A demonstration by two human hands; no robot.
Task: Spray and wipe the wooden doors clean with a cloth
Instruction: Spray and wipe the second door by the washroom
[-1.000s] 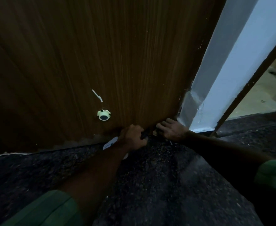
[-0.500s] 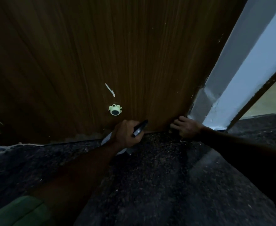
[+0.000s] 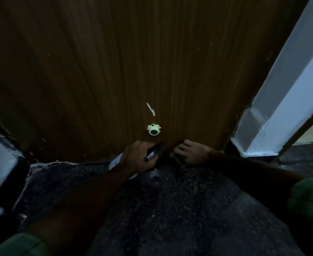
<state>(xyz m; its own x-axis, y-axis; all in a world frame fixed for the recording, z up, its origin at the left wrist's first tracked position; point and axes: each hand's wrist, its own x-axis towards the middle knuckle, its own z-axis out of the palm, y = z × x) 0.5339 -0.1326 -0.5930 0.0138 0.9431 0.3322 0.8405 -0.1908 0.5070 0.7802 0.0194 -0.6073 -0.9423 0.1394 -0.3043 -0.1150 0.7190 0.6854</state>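
Note:
The brown wooden door point(image 3: 133, 61) fills the upper view. Low at its bottom edge, my left hand point(image 3: 137, 159) grips a spray bottle point(image 3: 153, 152); its black nozzle points up and right at the door, and its white body shows behind my wrist. Just to the right, my right hand point(image 3: 193, 152) has its fingers curled on a dark cloth point(image 3: 176, 158) held against the foot of the door. The cloth is mostly hidden in shadow.
A pale green round door stopper point(image 3: 153, 129) sits on the door above my left hand, with a white mark point(image 3: 150, 108) above it. A white door frame point(image 3: 273, 108) rises at the right. Dark speckled floor point(image 3: 170, 209) lies below.
My right hand has slid left along the foot of the door, close to my left hand. The bottle's nozzle has come into view, and the camera has turned left.

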